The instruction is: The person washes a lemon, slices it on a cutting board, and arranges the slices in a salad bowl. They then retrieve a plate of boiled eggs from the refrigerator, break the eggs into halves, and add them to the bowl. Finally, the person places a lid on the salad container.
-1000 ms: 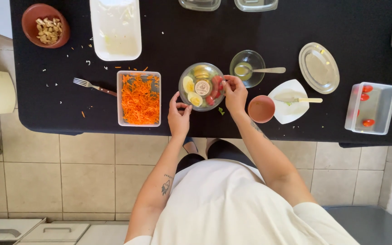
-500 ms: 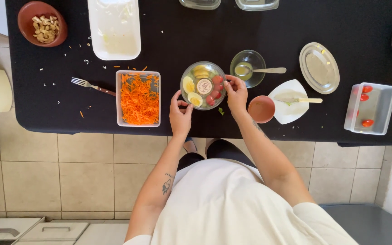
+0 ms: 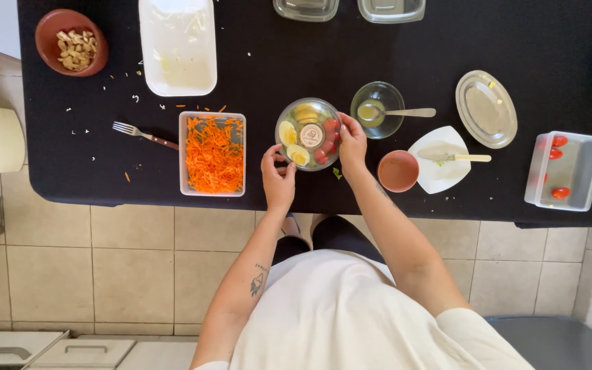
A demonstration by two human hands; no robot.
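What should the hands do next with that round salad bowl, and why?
Probably press the clear lid down evenly: both the left hand and right hand grip the rim of the round clear plastic salad bowl, which looks filled with egg halves, tomatoes and a small sauce cup.

Little changed. Left hand (image 3: 279, 179) drawn back slightly from a second ago, fingertips now at the near-left rim of the salad bowl (image 3: 307, 133) rather than reaching up its side. Right hand (image 3: 352, 144) shifted a touch along the right rim, thumb over the tomatoes. Bowl itself turned or nudged very slightly, hard to tell.
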